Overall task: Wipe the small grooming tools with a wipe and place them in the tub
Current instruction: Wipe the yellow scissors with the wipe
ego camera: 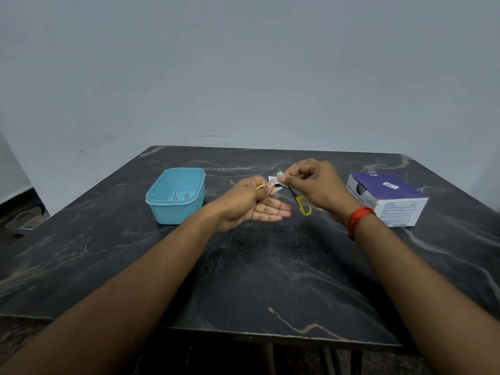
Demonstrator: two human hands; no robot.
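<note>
Small scissors (303,205) with yellow handles are spread open above the middle of the table. My left hand (254,201) pinches one yellow handle loop between thumb and forefinger, its other fingers stretched out flat. My right hand (315,185) pinches a small white wipe (276,181) around the blades, near where they cross. The other yellow loop hangs free below my right hand. A light blue tub (176,209) stands to the left of my hands, with two small metal tools (180,196) lying on its floor.
A purple and white box (389,198) lies at the right of the dark marble table (243,266). The wall rises just behind the table's far edge. A sandal (24,220) rests on the floor at far left.
</note>
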